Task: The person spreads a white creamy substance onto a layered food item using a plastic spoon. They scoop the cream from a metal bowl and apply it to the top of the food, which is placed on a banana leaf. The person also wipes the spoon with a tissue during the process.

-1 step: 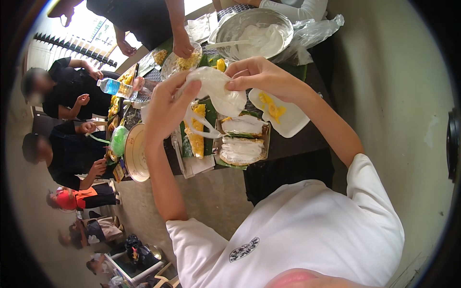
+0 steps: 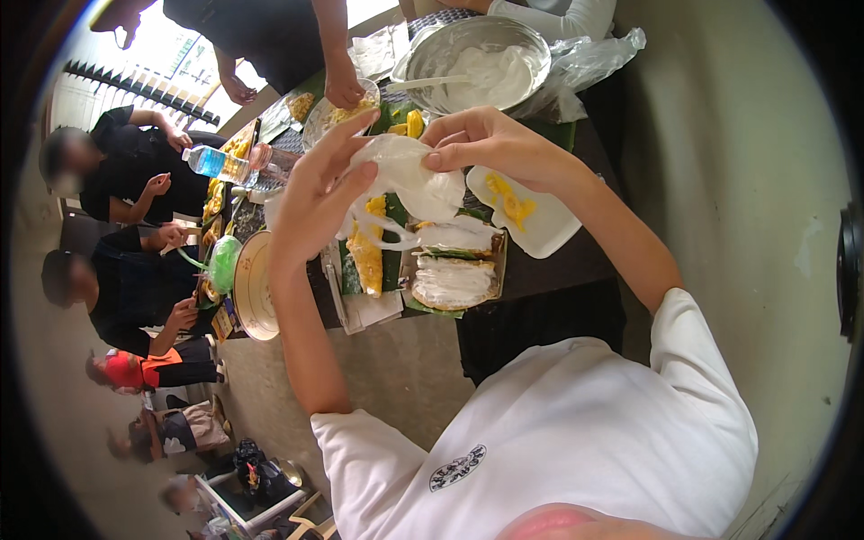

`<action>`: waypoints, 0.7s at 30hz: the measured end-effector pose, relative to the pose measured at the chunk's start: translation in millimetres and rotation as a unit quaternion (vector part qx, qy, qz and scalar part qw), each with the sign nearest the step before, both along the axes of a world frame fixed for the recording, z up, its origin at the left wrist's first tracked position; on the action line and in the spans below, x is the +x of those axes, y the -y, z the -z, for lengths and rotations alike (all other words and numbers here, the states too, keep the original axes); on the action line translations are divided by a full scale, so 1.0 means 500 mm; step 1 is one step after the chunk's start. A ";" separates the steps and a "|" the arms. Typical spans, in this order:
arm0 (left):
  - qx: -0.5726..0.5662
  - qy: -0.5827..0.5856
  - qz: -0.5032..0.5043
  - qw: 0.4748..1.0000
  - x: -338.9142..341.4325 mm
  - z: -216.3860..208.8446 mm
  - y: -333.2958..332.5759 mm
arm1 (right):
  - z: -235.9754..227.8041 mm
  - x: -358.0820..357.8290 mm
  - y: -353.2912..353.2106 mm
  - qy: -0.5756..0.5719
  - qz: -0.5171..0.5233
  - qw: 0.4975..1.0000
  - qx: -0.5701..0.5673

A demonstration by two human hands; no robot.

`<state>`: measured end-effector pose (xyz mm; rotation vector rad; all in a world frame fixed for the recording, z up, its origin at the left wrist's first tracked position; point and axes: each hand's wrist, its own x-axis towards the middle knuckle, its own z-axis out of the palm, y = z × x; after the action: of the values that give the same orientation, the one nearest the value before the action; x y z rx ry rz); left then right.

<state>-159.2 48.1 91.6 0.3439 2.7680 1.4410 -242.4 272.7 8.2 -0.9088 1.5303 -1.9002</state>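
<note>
My right hand (image 2: 504, 148) pinches the far edge of a whitish, translucent plastic bag (image 2: 414, 180) with white cream inside. My left hand (image 2: 315, 193) holds the bag's left side, the thumb over it and the forefinger lifted away; its other fingers are partly hidden. Loose plastic strips hang from the bag on that side. Just below, a box (image 2: 498, 286) holds two pieces coated with white cream (image 2: 454, 283), set on green leaf. A yellow, crumb-topped piece (image 2: 367, 256) lies on a leaf to their left.
A metal bowl of white cream (image 2: 490, 72) with a white spatula stands at the back. A white tray (image 2: 549, 236) holds yellow strips (image 2: 511, 202). To the left are a large plate (image 2: 256, 297) and a bottle (image 2: 211, 162). A co-worker's hand (image 2: 342, 85) reaches into a bowl.
My left hand's fingers have spread, the forefinger rising away from the thumb. The bag has dropped slightly on that side. My right hand has stayed in place.
</note>
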 end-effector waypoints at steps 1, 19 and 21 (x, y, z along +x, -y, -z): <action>0.091 0.029 0.031 0.995 0.010 -0.001 -0.015 | -0.004 0.003 0.000 0.003 -0.001 1.000 0.004; 0.089 0.016 0.065 0.994 0.029 -0.007 -0.015 | -0.059 0.033 -0.004 0.218 -0.104 0.967 -0.076; 0.110 0.023 0.035 0.993 0.030 -0.015 -0.010 | -0.065 0.035 -0.006 0.205 -0.109 0.969 -0.088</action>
<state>-144.4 53.2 99.2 0.4007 2.5389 1.7168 -224.8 275.9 40.5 -0.6688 0.9915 -1.9329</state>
